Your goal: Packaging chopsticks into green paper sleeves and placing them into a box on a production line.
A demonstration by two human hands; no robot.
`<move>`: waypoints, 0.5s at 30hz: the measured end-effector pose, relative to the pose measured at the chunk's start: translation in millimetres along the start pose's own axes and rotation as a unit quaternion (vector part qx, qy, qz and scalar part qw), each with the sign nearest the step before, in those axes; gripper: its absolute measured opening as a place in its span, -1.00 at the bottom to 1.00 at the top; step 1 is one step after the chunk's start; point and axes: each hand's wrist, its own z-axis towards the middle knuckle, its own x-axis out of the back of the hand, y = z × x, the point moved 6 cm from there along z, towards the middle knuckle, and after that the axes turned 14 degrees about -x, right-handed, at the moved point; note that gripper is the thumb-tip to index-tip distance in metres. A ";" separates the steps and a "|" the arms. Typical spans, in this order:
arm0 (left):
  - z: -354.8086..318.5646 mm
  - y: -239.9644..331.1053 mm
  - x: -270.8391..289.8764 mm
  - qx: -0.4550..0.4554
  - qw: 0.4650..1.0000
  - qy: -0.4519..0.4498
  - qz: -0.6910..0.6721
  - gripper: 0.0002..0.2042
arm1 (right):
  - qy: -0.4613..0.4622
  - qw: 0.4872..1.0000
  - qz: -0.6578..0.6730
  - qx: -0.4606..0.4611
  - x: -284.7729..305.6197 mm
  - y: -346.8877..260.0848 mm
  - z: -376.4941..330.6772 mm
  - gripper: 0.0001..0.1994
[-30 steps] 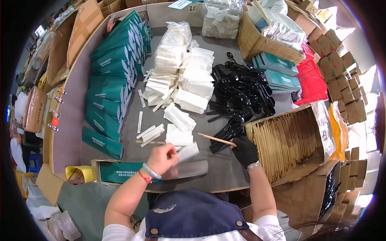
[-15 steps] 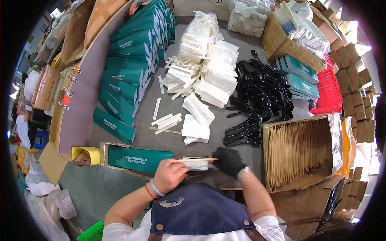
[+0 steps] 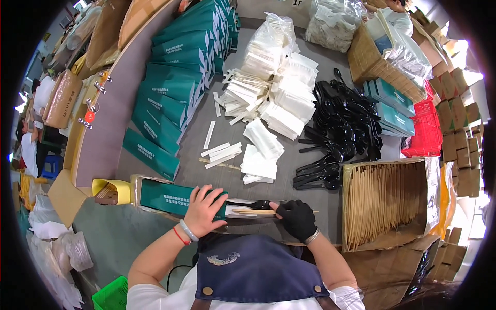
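Note:
My bare left hand (image 3: 205, 207) lies with its fingers spread on the right end of a green printed paper sleeve (image 3: 161, 199), which sits in a narrow box at the table's near edge. Pinched in my black-gloved right hand (image 3: 298, 221) is a pair of wooden chopsticks (image 3: 254, 211), level and pointing left at the sleeve's end. Just behind them lies a black plastic spoon (image 3: 261, 204), its handle toward the sleeve. White paper shows under the spoon and chopsticks. Whether their left tips are inside the sleeve is hidden by my left hand.
Green sleeves (image 3: 155, 124) fan along the left wall. White paper packets (image 3: 289, 98) and black spoons (image 3: 346, 124) are heaped mid-table. A carton of chopsticks (image 3: 385, 201) stands right, near a red basket (image 3: 422, 129). A yellow holder (image 3: 121, 191) adjoins the narrow box.
The chopsticks have come down to the sleeve's end. My left hand has let go of them and moved left onto the sleeve. A black spoon now shows beside them.

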 end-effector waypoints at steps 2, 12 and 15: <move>-1.8 -4.4 -3.7 -0.016 0.999 0.011 -0.026 -0.31 | 0.001 1.000 0.008 0.022 -6.2 -8.1 3.3 -0.55; 31.0 18.5 -22.1 -0.024 1.000 0.002 -0.014 -0.28 | -0.027 0.949 0.260 -0.175 -25.9 18.8 -0.4 -0.80; 37.7 21.8 -28.5 -0.037 0.999 -0.005 -0.004 -0.29 | -0.045 0.906 0.371 -0.198 -29.6 -33.3 15.0 -0.81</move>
